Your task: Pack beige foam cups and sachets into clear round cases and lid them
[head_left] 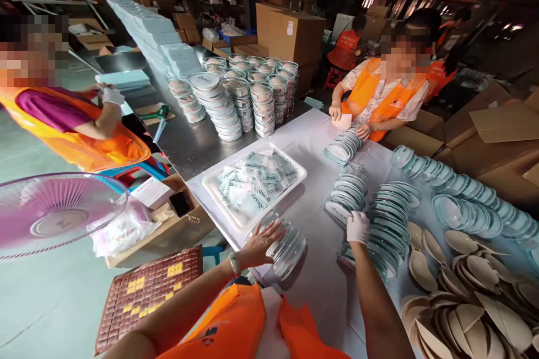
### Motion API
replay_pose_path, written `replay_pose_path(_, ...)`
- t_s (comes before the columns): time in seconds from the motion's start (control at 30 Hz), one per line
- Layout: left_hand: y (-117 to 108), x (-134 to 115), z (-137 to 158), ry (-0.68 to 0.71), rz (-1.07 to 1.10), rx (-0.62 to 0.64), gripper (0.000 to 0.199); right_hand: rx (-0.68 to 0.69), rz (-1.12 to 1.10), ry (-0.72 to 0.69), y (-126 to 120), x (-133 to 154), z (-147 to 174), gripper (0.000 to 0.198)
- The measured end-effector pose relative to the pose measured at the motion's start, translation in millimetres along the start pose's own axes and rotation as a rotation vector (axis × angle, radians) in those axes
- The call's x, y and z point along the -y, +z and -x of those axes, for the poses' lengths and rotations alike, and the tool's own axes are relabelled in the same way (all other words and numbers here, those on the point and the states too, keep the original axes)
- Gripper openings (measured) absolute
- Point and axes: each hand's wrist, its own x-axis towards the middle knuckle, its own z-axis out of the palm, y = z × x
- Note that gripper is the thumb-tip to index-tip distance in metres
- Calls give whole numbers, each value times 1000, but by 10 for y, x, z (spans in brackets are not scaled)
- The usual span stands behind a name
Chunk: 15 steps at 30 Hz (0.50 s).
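Note:
My left hand [263, 244], bare with a watch at the wrist, lies with fingers spread on a row of clear round plastic cases [289, 252]. In a white glove, my right hand [357, 228] has its fingers curled at the edge of a round labelled pack [337, 212]. That pack is at the near end of a leaning row of similar packs [347, 190]. Just right of this hand runs a longer row of teal-rimmed round packs [389, 219]. A white tray [205, 184] full of small printed sachets stands beyond my left hand.
Beige cup-shaped pieces [471, 303] are heaped at right, beside more teal-rimmed packs [467, 216]. Stacked round packs [223, 106] stand on the dark table. A co-worker [379, 95] handles packs opposite; another person [71, 112] sits left. A pink fan [63, 216] is at left.

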Motion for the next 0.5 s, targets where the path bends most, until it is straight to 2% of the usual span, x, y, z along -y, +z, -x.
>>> replay_pose_path(0.07, 37, 24, 24, 20, -124, 30, 124, -35, 9, 41, 106, 32, 108, 36)
replay_pose_path(0.13, 17, 12, -23, 39, -200, 33, 129, -21, -50, 64, 258, 173, 490, 51)
replay_pose_path(0.23, -39, -12, -178, 82, -231, 51, 128, 203, -283, 91, 503, 528, 1321, 77)
replay_pose_path(0.33, -55, -14, -312, 119, -197, 98, 121, 398, -423, 153, 629, 800, 1904, 74)
replay_pose_path(0.43, -56, -8, -352, 122, -174, 106, 117, 397, -338, 282, 516, 765, 1980, 62)
replay_pose_path(0.5, -87, -33, -333, 127, -157, 109, 118, 300, -294, 357, 303, 621, 1911, 55)
